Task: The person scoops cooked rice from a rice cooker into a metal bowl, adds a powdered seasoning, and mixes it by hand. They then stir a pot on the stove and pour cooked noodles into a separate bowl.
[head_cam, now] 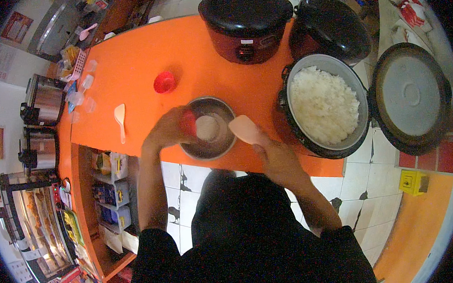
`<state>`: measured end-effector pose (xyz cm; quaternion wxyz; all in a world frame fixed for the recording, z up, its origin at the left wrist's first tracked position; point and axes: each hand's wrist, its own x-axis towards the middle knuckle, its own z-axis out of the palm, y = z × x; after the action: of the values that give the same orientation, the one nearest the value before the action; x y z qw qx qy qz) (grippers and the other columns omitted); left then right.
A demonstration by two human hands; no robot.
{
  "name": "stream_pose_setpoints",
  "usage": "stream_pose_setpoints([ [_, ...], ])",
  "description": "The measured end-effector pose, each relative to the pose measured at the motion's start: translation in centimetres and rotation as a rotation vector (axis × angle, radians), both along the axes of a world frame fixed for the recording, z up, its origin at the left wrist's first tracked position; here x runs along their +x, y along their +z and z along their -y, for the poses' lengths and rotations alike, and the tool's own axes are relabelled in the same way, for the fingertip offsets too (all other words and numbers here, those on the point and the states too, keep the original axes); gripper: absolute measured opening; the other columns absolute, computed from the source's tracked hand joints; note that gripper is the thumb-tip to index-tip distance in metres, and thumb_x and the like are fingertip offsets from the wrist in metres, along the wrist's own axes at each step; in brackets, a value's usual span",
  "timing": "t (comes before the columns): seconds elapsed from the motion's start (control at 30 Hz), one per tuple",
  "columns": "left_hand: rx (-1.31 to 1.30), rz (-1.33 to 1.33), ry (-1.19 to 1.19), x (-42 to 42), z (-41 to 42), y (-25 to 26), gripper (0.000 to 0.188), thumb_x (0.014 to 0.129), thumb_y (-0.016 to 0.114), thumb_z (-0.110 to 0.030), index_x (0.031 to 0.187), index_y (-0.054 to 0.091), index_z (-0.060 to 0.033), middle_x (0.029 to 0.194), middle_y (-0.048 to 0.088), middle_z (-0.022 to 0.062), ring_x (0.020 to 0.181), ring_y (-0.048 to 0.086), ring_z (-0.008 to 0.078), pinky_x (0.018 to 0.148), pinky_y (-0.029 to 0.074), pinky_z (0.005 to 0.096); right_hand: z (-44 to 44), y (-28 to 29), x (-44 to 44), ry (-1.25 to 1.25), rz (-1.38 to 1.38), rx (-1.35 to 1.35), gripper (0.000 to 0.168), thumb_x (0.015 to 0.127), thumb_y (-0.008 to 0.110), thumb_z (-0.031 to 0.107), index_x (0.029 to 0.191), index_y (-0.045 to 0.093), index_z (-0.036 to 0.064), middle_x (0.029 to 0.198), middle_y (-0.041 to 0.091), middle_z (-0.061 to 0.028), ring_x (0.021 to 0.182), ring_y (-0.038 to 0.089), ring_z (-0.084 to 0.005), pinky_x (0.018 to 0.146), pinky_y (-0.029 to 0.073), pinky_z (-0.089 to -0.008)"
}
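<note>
A steel bowl point(226, 145) rests on the orange table in front of me, with a pale round patch point(207, 128) inside whose nature I cannot tell. Over the bowl's left side, my left hand point(169, 127) grips a small red cup point(188, 123), partly hidden by the fingers. My right hand point(275, 154) holds a light-coloured rice paddle point(244, 128), its blade at the bowl's right rim. To the right of that hand, an uncovered rice cooker point(286, 98) is filled with cooked white rice point(326, 103). Another red cup point(164, 82) sits beyond my left hand.
A second paddle point(120, 121) lies on the orange tabletop point(134, 69). Lidded rice cookers point(247, 45) point(329, 28) stand at the back, and an upturned round lid point(410, 93) is at the right. Steel cookers point(44, 99) and a glass food warmer point(39, 229) line the left side.
</note>
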<state>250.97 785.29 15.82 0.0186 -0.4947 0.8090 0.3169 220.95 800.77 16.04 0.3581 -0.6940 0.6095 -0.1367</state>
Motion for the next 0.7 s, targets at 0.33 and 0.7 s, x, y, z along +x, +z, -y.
stream_pose_setpoints([
  [0.33, -0.414, -0.564, 0.614, 13.8, 0.0, -5.0, 0.085, 0.065, 0.092, -0.011, 0.131, 0.039, -0.0045, 0.121, 0.052, 0.0113, 0.110, 0.058, 0.0245, 0.094, 0.053, 0.0362, 5.9, -2.7, 12.6, 0.230, -0.371, 0.026, 0.050, 0.097, 0.048, 0.022, 0.144, 0.044, 0.005, 0.116, 0.066, -0.0249, 0.098, 0.068, -0.0397, 0.080, 0.055, -0.0543],
  [0.7, -0.227, -0.483, 0.548, 16.8, 4.5, -14.1, 0.118, 0.058, 0.095, -0.024, 0.151, 0.026, -0.0031, 0.134, 0.056, 0.0221, 0.121, 0.058, 0.0357, 0.102, 0.049, 0.0434, 0.7, 11.5, -4.6, -0.528, -0.713, -0.787, 0.023, 0.092, 0.064, 0.022, 0.103, 0.068, 0.002, 0.075, 0.063, -0.0160, 0.069, 0.059, -0.0219, 0.062, 0.048, -0.0403],
])
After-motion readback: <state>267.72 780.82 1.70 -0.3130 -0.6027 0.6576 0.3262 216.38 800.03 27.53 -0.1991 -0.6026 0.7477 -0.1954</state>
